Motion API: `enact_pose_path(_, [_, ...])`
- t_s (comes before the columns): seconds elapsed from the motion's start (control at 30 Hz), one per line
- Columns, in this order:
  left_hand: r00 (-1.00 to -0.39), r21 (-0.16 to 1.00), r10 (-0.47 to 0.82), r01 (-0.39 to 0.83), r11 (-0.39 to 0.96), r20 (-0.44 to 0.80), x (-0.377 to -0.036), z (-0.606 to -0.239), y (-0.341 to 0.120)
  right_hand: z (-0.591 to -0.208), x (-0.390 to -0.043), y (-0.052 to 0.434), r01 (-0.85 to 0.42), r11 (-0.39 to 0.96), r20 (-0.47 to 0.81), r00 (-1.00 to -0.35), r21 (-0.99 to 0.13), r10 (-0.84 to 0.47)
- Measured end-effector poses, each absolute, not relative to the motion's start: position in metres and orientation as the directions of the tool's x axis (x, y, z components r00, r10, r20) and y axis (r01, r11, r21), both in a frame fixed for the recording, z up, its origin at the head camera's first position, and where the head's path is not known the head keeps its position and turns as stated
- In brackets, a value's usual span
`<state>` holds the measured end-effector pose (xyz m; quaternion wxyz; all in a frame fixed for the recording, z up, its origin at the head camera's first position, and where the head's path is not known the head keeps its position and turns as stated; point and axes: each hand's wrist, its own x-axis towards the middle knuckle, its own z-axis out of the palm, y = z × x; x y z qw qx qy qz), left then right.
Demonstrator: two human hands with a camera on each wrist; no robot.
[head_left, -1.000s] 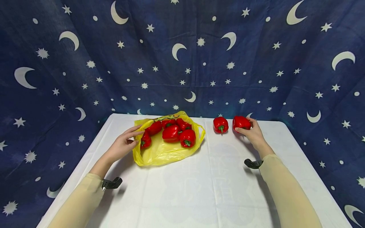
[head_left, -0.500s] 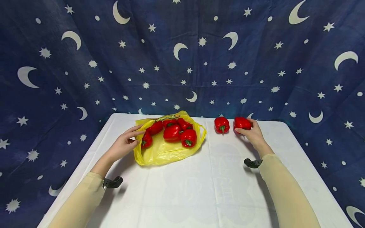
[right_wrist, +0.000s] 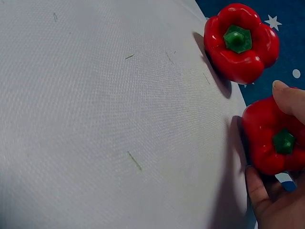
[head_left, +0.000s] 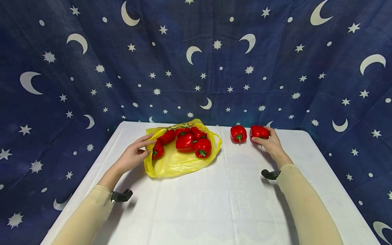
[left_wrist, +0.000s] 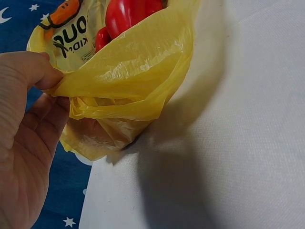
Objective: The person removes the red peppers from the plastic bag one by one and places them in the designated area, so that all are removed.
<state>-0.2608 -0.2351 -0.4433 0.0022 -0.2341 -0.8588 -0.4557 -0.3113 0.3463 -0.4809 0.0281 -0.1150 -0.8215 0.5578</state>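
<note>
- Nearest me is the desk [head_left: 214,211], a flat top under a white cloth with a fine woven texture; the right wrist view shows a few stray fibres on it.
- My left hand [head_left: 132,156] has its grip closed in a pinch on the rim of the yellow bag [head_left: 171,163], thumb against fingers. I judge this keeps the mouth lifted and open, since the film is too thin and limp to stand by itself.
- The bag is glossy, crinkled plastic with a printed logo, lying on its side on the left half of the desk. The peppers in the bag [head_left: 190,143], red and smooth with green stems, sit bunched together inside it.
- My right hand [head_left: 271,144] has its grip curled round a red pepper [head_left: 259,132], fingers over the top and thumb beneath, the pepper resting on the desk near the far edge. It looks steadied there, not lifted.
- Just beside it, apart and untouched, stands the second pepper [head_left: 238,133], lobed, shiny, stem towards me.
- Farthest off hangs the blue curtain [head_left: 196,61], soft cloth printed with moons and stars.
</note>
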Motion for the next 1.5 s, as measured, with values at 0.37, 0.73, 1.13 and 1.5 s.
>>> enact_pose_path(0.37, [-0.887,0.775,0.403,0.415,0.476,0.228,-0.2605,-0.4442,-0.2353,-0.4799,-0.3120,0.3451,0.165,0.356,-0.092,-0.973,-0.920,0.213])
enact_pose_path(0.73, [-0.895,0.778,0.400,0.392,0.492,0.198,-0.2610,-0.4424,-0.2359,-0.4807,-0.3119,0.3429,0.145,0.393,-0.072,-0.978,-0.908,0.193])
enact_pose_path(1.13, [-0.899,0.774,0.396,0.382,0.506,0.184,-0.2616,-0.4420,-0.2350,-0.4804,-0.3100,0.3432,0.149,0.430,-0.062,-0.975,-0.890,0.212])
enact_pose_path(1.5, [-0.896,0.777,0.399,0.388,0.495,0.193,-0.2618,-0.4428,-0.2357,-0.4806,-0.3087,0.3435,0.133,0.458,-0.044,-0.979,-0.879,0.201])
